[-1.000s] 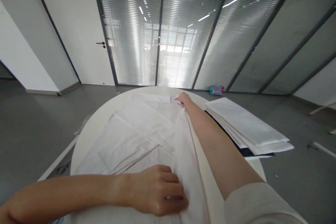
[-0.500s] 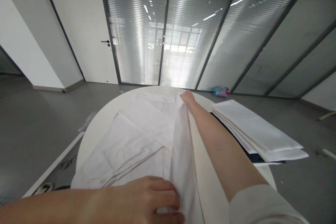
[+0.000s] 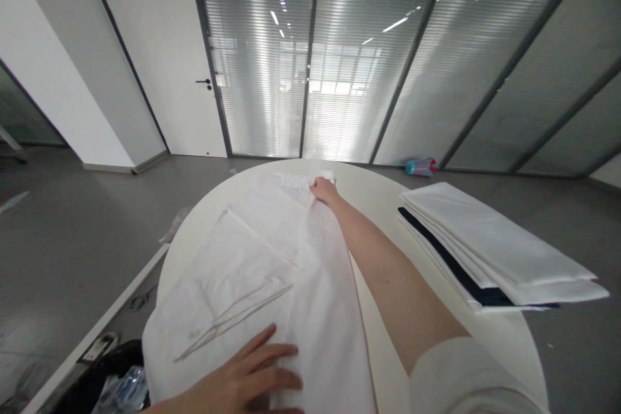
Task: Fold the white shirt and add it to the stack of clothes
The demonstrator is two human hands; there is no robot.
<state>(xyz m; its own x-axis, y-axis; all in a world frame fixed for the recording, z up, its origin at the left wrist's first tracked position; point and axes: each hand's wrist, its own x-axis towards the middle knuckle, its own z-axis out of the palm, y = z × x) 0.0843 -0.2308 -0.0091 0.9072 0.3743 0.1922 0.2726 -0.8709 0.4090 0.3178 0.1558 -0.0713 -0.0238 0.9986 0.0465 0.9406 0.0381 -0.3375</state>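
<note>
A white garment that looks like a shirt (image 3: 242, 259) lies spread on the round white table (image 3: 388, 184), one sleeve folded slantwise over its body. At the table's far side, my right hand (image 3: 324, 189) is closed in a pinch on the shirt's upper edge, and a strip of cloth along the right side is turned inward. Closer to me, my left hand (image 3: 252, 372) rests over the lower part of the shirt with its fingers spread. The bottom of the shirt runs out of view.
A stack of folded white cloth (image 3: 495, 239) with a dark layer in it stands on the table's right, overhanging the edge. A black-lined bin (image 3: 82, 388) is on the floor at lower left. A blue and red item (image 3: 420, 167) lies by the glass wall.
My right hand has moved left, carrying the shirt's right edge inward over the body. My left hand has drawn back left and its fingers have spread. The view has shifted slightly.
</note>
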